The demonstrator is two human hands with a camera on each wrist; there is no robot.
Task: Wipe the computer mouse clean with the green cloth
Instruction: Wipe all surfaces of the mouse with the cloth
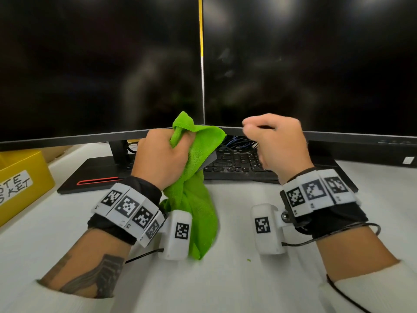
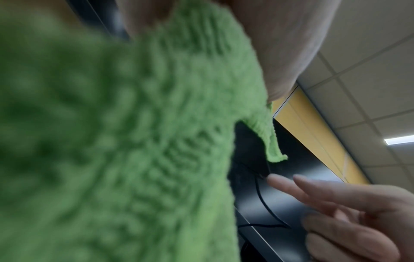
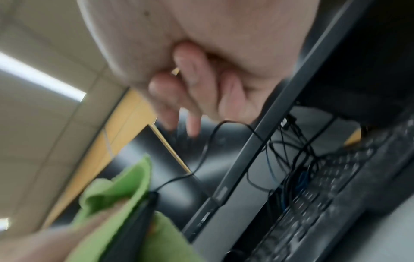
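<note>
Hands are up in front of two dark monitors [image 1: 101, 64], above a white desk [image 1: 225, 279]. His left hand [image 1: 162, 159] is bunched tight round a green cloth [image 1: 198, 199], fingers curled into it, and the cloth hangs down from the fist almost to the desk. Wrapped inside the cloth sits the mouse [image 3: 132, 228], only a dark edge of it poking out on the right side of the fold; the right wrist view shows that black body sandwiched between green layers, with its cable [image 3: 201, 159] running off from the front end toward the monitors.

The right hand [image 1: 277, 145] hovers just beside the cloth, clear of it, fingers loosely bent and holding nothing. From the left wrist view, two of its fingertips [image 2: 275, 179] reach close to the spot where the cable leaves the mouse; whether they touch it I cannot tell.

Behind the hands lies a black keyboard [image 1: 237, 163] under the right monitor, with a tangle of wires behind it. A yellow bin [image 1: 24, 177] stands at the far left.
</note>
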